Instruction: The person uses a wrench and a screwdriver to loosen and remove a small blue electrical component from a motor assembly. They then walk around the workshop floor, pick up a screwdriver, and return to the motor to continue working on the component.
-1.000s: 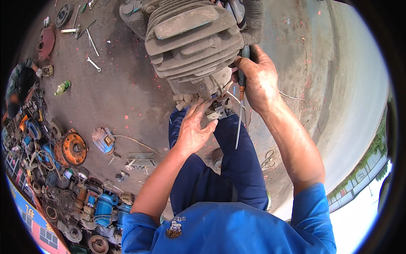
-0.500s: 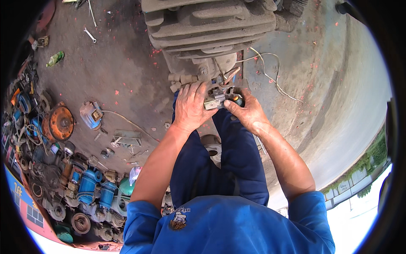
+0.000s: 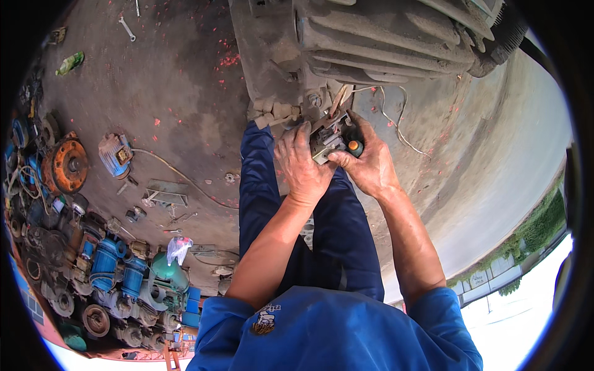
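Observation:
A small open metal box [image 3: 326, 139] with grey parts inside is held between both hands, in front of a large ribbed motor [image 3: 383, 40]. My left hand [image 3: 302, 162] is closed on the box's left side, its fingers along the far edge. My right hand [image 3: 373, 162] grips the right side, thumb at the near edge. Within the right hand sits a dark green handle with an orange end [image 3: 354, 146], like a screwdriver's; its far part is hidden. Tan leads [image 3: 338, 99] rise behind the box toward the motor.
A thin pale cable [image 3: 402, 120] loops over the ground at right. To the left lie a wrench [image 3: 127, 28], a green bottle [image 3: 70, 63] and a small blue-grey motor [image 3: 116, 154]. Blue motors [image 3: 105, 266] and an orange round housing [image 3: 66, 162] stand among piled parts.
The view has shifted, so the ribbed motor appears farther right and larger. The box now sits more tilted between my hands, and both hands keep their hold.

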`<state>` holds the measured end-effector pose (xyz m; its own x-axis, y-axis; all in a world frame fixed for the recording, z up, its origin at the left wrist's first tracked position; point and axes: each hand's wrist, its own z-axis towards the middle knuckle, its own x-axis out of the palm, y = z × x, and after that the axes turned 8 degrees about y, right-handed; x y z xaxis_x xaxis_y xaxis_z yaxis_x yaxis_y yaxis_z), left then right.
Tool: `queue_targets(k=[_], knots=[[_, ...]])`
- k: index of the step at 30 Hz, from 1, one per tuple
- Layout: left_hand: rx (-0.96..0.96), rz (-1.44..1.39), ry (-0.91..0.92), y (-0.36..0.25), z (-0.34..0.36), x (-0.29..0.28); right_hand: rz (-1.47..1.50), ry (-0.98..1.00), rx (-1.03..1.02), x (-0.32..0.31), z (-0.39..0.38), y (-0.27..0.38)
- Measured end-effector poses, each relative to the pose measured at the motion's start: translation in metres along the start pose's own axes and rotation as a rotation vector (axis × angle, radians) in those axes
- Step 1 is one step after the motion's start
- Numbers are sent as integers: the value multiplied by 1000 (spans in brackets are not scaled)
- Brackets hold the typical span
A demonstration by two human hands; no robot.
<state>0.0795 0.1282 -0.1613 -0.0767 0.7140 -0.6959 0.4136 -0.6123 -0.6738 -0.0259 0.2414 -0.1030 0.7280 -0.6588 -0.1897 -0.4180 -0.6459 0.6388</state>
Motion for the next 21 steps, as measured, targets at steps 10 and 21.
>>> queue_targets(k=[10, 21], knots=[[-207, -93, -46, -31, -9, -5, -316, 191, -107, -22, 21, 30], [-239, -446, 485, 26, -17, -93, -288, -146, 87, -5, -15, 55]])
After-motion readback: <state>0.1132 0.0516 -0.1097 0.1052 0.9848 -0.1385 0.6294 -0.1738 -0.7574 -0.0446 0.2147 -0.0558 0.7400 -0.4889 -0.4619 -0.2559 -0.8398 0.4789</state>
